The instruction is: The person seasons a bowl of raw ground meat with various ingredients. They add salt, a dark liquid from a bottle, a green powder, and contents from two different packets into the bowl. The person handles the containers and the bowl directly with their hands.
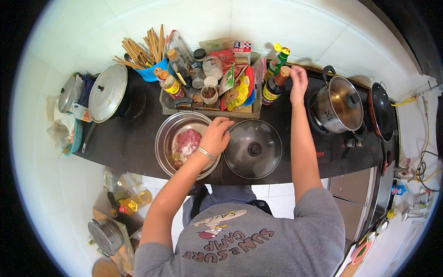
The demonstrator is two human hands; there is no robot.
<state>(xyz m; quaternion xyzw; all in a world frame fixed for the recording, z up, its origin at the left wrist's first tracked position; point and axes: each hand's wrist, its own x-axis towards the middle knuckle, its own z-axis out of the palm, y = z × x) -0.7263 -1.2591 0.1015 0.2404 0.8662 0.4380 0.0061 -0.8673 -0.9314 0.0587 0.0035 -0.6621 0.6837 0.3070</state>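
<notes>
My left hand (218, 136) hovers at the right rim of a round steel bowl (160, 150), fingers loosely bent and holding nothing that I can see. Inside the bowl lies pinkish-red raw meat (188, 140) with white powder on top and some yellowish liquid beside it. Just right of that hand a glass pan lid (254, 159) with a black knob rests on the counter. Farther back, my right hand (299, 83) is raised beside a dark sauce bottle (272, 88) with a brown cap, fingers extended. Behind this bottle stands a green bottle (277, 63) with its yellow cap flipped up.
A tray (210, 112) of jars, bottles and seasoning packets lines the back, next to a blue basket (152, 73) of chopsticks. At right are a lidded steel pot (333, 108) and a dark wok (382, 113). A large lidded pan (108, 94) sits at left.
</notes>
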